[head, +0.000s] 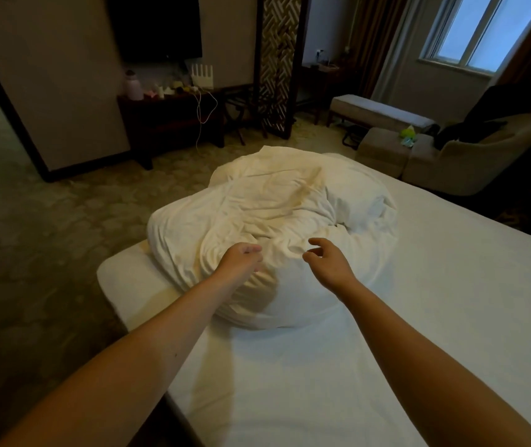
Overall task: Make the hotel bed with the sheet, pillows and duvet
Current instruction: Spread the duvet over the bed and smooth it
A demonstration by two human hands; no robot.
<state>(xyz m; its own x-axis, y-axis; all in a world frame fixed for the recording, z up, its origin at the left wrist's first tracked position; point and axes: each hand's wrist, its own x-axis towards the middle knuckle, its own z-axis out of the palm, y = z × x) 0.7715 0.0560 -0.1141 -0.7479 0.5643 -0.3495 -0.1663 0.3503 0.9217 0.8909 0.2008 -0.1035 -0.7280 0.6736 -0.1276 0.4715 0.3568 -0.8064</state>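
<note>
There is one view, from a wide-angle camera worn on the person's head. It stands over the bed and faces forward and down, along the mattress toward its far corner. The two forearms enter from the bottom corners, very near the lens, and run to the left hand and the right hand close to the middle of the frame. The bundled duvet lies just beyond them. Farther away, the upper part takes in the carpet, the television, the armchair and the window. Straight lines bend near the edges.
</note>
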